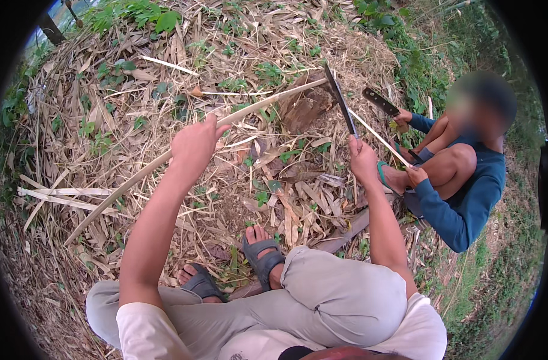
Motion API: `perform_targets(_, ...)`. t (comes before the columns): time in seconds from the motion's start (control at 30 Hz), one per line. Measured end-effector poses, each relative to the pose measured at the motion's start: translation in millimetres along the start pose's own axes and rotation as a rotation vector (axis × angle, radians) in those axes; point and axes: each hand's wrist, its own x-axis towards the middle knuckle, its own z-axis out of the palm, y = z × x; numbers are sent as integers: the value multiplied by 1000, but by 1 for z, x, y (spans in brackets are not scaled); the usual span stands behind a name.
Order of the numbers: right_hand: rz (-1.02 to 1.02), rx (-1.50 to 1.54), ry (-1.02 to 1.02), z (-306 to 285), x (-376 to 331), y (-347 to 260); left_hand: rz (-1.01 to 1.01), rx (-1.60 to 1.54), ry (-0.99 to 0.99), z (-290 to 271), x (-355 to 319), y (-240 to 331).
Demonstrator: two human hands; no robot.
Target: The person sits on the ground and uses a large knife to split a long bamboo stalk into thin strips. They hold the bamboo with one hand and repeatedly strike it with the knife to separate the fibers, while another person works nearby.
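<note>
My left hand (195, 144) is closed around a long pale bamboo strip (124, 187). The strip slants from the low left up to a wooden stump (305, 108), where its far end meets a blade. My right hand (363, 157) grips a long dark-bladed knife (340, 96), its tip pointing up and away from me. The blade crosses the strip's end beside the stump; whether it has cut in cannot be made out. The knife's handle is mostly hidden in my fist.
A co-worker (466, 180) in a blue top squats at the right, with a thin pale stick (382, 138) in one hand and a broad dark knife (381, 102) by the other. Split strips (76, 192) lie at the left on dry leaves. A log (346, 231) lies near my feet.
</note>
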Motion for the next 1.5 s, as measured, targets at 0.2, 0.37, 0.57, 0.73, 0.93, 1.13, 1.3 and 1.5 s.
perform_targets(0.2, 403, 506, -165, -2, -25, 5, -19, -166, -108, 15, 5, -3)
perform_targets(0.37, 351, 665, -90, -11, -32, -17, -100, -494, -454, 31, 12, -22)
perform_targets(0.57, 200, 221, -25, -2, -38, -16, -217, -704, -580, 42, 9, -19)
perform_targets(0.73, 170, 35, 11, -18, -50, -31, -224, -700, -581, 46, 8, -12)
perform_targets(0.93, -304, 97, 265, -30, -57, -34, -189, -601, -499, 47, 8, -17)
perform_targets(1.13, 96, -38, 13, 6, -54, -2, -205, -635, -546, 28, 2, -11)
perform_targets(1.3, 191, 257, -71, 8, -49, -4, -211, -686, -610, 28, 3, -8)
perform_targets(1.5, 282, 491, -70, 6, -51, -21, 5, -495, -202, 47, -11, -12)
